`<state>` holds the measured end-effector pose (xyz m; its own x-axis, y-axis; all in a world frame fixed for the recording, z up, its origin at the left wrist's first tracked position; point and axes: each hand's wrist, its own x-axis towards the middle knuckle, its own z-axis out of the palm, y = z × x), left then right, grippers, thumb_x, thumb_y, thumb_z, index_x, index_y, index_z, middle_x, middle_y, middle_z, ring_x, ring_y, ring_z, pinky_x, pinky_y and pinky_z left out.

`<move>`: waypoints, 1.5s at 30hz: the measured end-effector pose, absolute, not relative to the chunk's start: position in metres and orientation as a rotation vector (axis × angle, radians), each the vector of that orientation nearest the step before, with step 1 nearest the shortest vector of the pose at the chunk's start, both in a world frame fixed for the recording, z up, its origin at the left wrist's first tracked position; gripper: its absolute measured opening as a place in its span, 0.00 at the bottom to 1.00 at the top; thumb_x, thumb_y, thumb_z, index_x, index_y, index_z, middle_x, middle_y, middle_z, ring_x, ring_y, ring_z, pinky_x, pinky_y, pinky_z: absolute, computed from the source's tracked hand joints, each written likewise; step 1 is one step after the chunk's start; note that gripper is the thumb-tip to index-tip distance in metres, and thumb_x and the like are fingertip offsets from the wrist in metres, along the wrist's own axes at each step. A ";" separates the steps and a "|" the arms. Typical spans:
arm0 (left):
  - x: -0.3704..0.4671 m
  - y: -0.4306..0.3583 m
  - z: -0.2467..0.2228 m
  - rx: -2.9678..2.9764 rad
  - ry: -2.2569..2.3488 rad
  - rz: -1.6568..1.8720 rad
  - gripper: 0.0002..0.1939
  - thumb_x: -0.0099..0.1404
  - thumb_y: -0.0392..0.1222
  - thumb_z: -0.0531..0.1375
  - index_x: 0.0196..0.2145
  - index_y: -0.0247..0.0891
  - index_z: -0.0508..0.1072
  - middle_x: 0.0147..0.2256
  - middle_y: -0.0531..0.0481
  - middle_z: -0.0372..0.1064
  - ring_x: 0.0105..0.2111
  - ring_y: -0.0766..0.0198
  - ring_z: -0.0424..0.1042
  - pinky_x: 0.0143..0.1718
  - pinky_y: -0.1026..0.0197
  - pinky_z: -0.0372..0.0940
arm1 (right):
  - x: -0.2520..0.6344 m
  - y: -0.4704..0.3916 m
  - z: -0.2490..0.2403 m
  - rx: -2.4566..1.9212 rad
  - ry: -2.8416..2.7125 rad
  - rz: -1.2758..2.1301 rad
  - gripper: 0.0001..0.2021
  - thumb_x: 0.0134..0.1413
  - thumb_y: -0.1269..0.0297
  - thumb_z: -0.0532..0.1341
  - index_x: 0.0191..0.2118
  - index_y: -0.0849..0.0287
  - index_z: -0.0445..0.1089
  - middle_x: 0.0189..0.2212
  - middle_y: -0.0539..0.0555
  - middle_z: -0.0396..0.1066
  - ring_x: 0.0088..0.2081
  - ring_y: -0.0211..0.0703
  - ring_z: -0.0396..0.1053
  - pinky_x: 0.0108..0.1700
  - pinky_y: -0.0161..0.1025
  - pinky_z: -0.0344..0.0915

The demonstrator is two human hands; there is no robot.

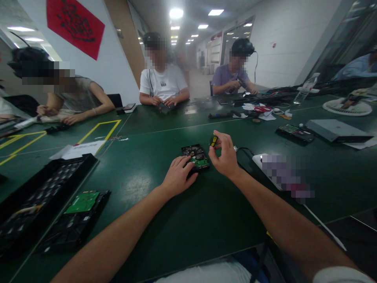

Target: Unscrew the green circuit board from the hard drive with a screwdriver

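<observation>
A black hard drive with a green circuit board (200,161) lies on the green table in front of me. My left hand (179,175) rests on its near left part, fingers spread over the board's edge. Just right of the drive, my right hand (223,152) is raised, pinching a small black and yellow screwdriver (213,141) between thumb and fingers. The tool's lower end is hidden or too small to make out.
A long black tray (44,196) and more drives (82,202) lie at the left. On the right are a white device with a cable (272,173), another drive (295,133) and a grey metal box (338,130). Several people sit across the table.
</observation>
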<state>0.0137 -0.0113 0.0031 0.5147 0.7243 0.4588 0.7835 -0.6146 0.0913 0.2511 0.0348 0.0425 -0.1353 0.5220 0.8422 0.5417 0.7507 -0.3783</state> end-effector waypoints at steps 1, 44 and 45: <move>0.014 -0.011 0.003 -2.620 -1.308 -0.701 0.18 0.73 0.51 0.59 0.54 0.39 0.74 0.63 0.36 0.67 0.64 0.42 0.63 0.65 0.36 0.60 | 0.251 0.035 0.043 -0.836 -1.777 -0.024 0.31 0.64 0.68 0.59 0.71 0.50 0.54 0.58 0.62 0.64 0.49 0.52 0.72 0.45 0.52 0.80; 0.013 -0.011 0.006 -2.624 -1.248 -0.721 0.24 0.72 0.51 0.59 0.62 0.40 0.73 0.60 0.40 0.72 0.63 0.43 0.66 0.68 0.35 0.58 | 0.252 0.034 0.044 -0.855 -1.780 -0.012 0.30 0.65 0.65 0.61 0.70 0.48 0.56 0.53 0.60 0.64 0.41 0.47 0.71 0.41 0.49 0.80; 0.013 -0.011 0.007 -2.626 -1.247 -0.722 0.24 0.73 0.51 0.59 0.61 0.39 0.73 0.60 0.40 0.72 0.63 0.43 0.67 0.68 0.36 0.58 | 0.251 0.034 0.044 -0.855 -1.779 -0.013 0.29 0.65 0.65 0.61 0.69 0.48 0.56 0.53 0.60 0.64 0.41 0.47 0.71 0.41 0.49 0.80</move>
